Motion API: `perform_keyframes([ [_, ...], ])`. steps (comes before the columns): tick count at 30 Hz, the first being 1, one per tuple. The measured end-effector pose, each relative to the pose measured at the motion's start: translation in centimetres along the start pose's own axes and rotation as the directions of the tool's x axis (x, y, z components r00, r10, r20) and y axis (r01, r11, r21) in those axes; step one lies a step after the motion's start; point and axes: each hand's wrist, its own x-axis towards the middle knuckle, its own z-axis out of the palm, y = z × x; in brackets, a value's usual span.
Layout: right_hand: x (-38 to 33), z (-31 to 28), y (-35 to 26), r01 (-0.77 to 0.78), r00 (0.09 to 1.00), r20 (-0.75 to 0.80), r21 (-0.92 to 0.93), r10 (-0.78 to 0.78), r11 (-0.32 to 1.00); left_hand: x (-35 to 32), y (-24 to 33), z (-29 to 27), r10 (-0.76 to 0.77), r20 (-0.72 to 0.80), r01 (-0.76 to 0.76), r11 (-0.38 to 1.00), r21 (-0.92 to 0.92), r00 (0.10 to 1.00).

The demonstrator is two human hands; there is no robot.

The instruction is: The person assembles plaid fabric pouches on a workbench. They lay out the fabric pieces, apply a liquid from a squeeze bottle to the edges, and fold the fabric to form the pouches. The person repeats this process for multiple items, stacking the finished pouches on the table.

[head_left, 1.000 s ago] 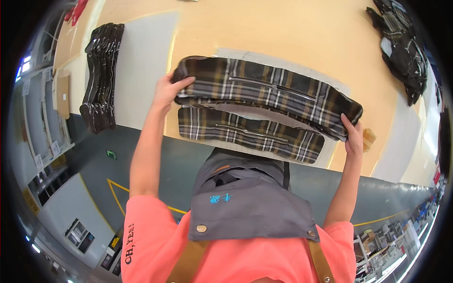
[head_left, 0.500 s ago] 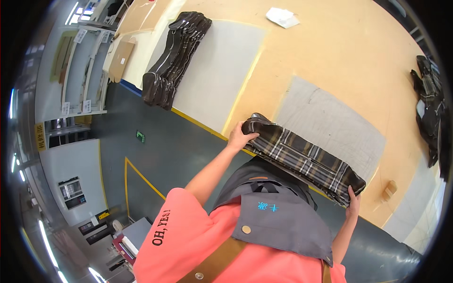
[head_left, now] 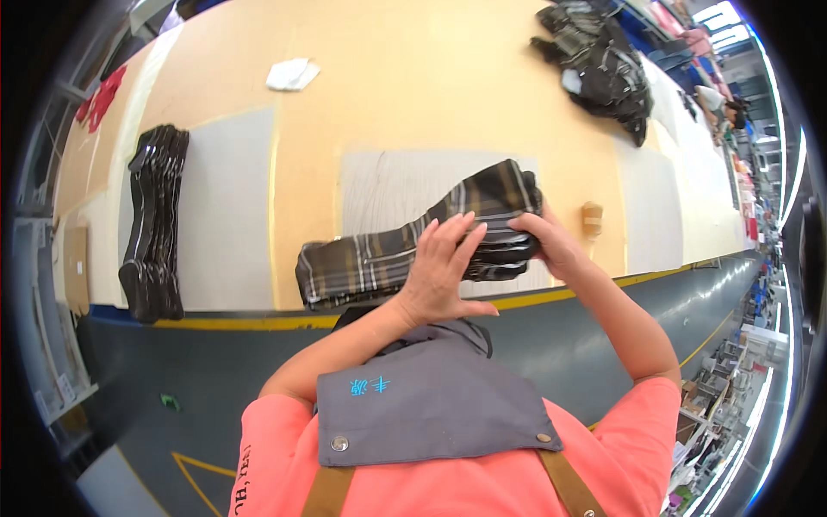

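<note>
A long folded bundle of dark plaid cloth point(head_left: 366, 263), checked in black, brown and white, lies along the near edge of the table. Its right part bends up and away, with several layered folds showing below the top layer. My right hand point(head_left: 556, 246) grips this right end, thumb on top and the other fingers mostly hidden behind the cloth. Over the bundle's middle, my left hand point(head_left: 435, 276) is open, fingers spread and thumb pointing right. Whether its fingertips press on the cloth I cannot tell.
On the tan table point(head_left: 413, 95), a stack of dark folded cloth point(head_left: 153, 224) lies at left. A heap of dark plaid cloth point(head_left: 607, 77) lies at far right. White paper point(head_left: 293, 74) is at the back; a small tan roll-like object point(head_left: 591, 218) sits right of my right hand.
My left hand has let go of the bundle's left end and moved to its middle. The right end is now bent upward in my right hand. My view has turned.
</note>
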Motion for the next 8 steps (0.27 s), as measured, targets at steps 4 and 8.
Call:
perform_keyframes([
  [4,-3.0,5.8,-4.2,0.054,0.993,0.099,0.094,-0.063,0.994,0.5,-1.6,-0.1,-0.001,-0.312,0.009,1.0,0.024,0.95],
  [8,-6.8,6.7,-9.2,0.319,0.948,0.223,-0.655,-0.228,0.685,0.1,-3.5,-2.5,0.036,-0.473,-0.01,0.998,0.057,0.881],
])
